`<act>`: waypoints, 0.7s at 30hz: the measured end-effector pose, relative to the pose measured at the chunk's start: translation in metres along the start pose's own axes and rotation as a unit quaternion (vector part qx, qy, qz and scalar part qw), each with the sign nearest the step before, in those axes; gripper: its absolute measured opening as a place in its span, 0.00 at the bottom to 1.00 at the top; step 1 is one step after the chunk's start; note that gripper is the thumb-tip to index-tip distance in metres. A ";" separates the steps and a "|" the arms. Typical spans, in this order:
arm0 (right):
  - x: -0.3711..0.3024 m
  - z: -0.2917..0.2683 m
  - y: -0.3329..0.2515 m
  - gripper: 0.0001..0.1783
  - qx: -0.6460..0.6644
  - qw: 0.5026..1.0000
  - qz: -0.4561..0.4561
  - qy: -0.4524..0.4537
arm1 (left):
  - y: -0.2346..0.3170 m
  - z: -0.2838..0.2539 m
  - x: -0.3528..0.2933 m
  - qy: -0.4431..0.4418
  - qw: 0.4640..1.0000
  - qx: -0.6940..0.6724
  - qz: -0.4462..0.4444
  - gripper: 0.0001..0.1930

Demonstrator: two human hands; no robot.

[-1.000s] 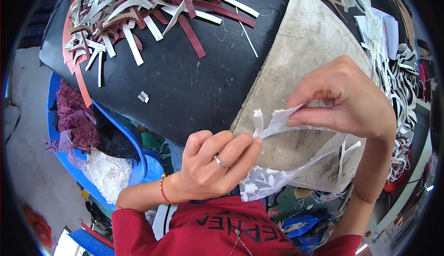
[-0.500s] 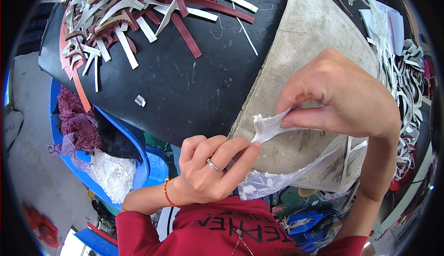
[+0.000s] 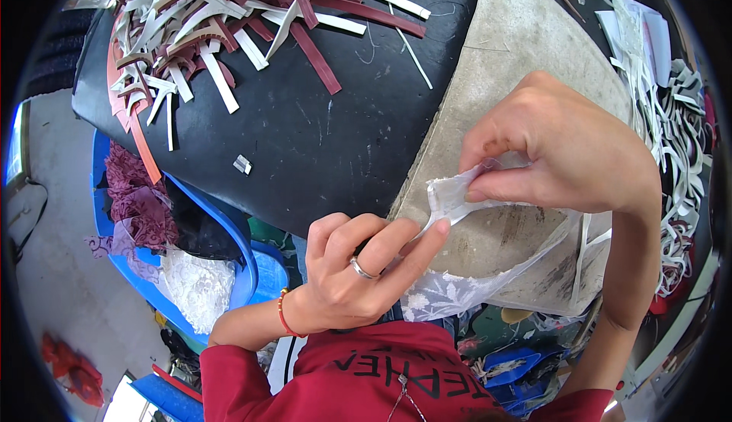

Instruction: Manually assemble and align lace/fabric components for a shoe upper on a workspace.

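Observation:
My right hand [image 3: 553,147] pinches the upper edge of a thin white lace fabric piece [image 3: 456,199] between thumb and fingers. Below and to the left, my left hand [image 3: 362,269] has its fingers closed on the same fabric near its short end. Between the two hands the fabric is folded and pulled taut. The sheer lace part [image 3: 450,294], with a flower pattern, hangs down over the near edge of a worn beige board [image 3: 518,64] toward my lap. Where my left fingertips grip the cloth is partly hidden.
A heap of white and maroon strips [image 3: 221,22] lies on the black padded surface [image 3: 297,140] at the far left. Below it stands a blue tub [image 3: 245,269] of purple and white lace. Many white straps [image 3: 679,186] hang at the right.
The view has shifted slightly. Both hands still hold the fabric; its short end between them now stands opened out a little wider and more upright.

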State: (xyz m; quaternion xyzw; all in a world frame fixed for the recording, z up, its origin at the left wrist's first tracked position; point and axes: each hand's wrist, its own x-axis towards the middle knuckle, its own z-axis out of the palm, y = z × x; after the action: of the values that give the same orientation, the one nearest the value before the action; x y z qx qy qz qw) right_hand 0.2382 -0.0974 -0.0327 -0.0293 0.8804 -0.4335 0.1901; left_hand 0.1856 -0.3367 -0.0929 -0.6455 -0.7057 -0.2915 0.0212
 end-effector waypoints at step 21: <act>0.011 0.009 0.006 0.13 0.008 0.999 0.029 0.032 | -0.004 0.002 -0.003 -0.030 0.999 0.014 0.006 0.24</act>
State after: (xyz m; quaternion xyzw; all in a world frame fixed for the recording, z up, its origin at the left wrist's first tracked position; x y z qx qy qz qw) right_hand 0.2321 -0.1024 -0.0454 0.0119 0.8832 -0.4352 0.1744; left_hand 0.1832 -0.3382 -0.0975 -0.6578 -0.7060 -0.2622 0.0110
